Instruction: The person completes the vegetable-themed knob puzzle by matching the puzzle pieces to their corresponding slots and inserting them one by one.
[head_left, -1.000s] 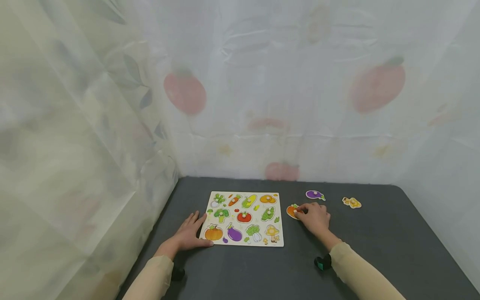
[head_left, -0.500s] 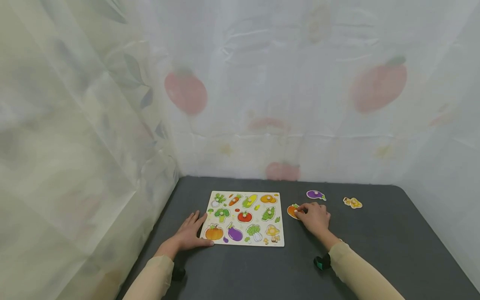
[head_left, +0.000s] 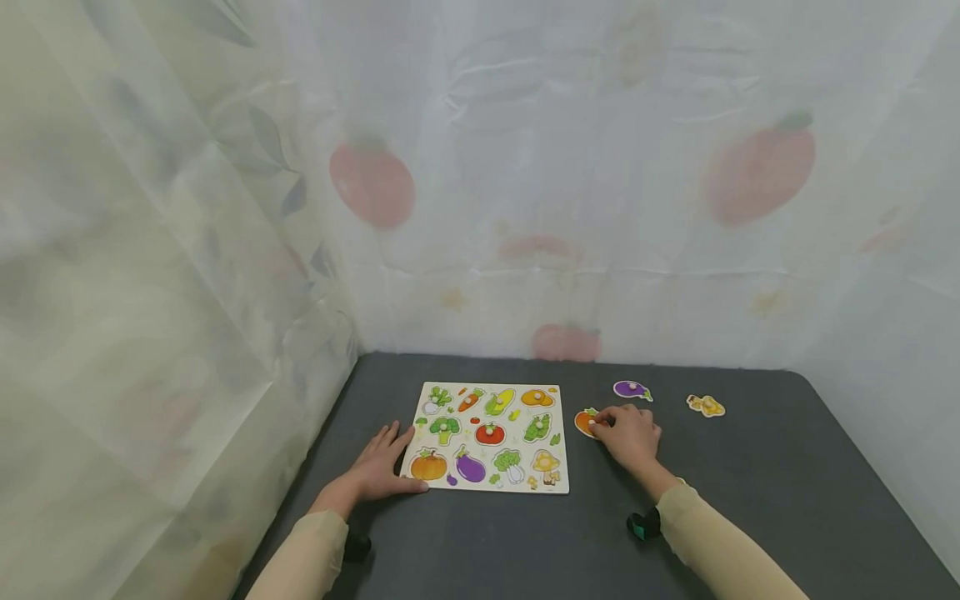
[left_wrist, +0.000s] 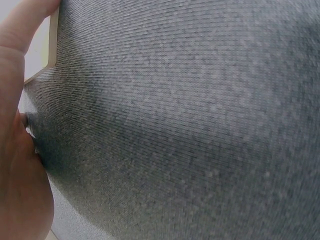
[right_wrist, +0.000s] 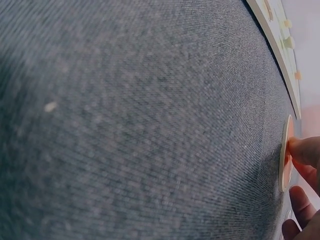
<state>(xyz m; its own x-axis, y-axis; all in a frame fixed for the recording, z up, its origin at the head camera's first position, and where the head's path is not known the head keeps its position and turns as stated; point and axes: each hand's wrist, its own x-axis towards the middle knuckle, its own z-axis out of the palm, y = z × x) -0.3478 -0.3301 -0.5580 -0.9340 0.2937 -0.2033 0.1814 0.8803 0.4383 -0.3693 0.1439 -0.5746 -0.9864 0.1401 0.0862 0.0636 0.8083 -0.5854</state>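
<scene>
A vegetable peg-puzzle board lies flat on the dark table, with knobbed pieces in its upper rows. Pumpkin, eggplant, bok choy and mushroom pictures without visible knobs fill its bottom row. My left hand rests at the board's lower left corner, fingers extended along the left edge and thumb at the front edge; the left wrist view shows the thumb against it. To the right of the board, my right hand pinches the knob of an orange pumpkin puzzle piece, partly hidden by the fingers. That piece appears edge-on in the right wrist view.
An eggplant piece lies beyond my right hand. Farther right is a yellow mushroom piece. Pale printed curtains hang behind and at both sides of the grey-black table.
</scene>
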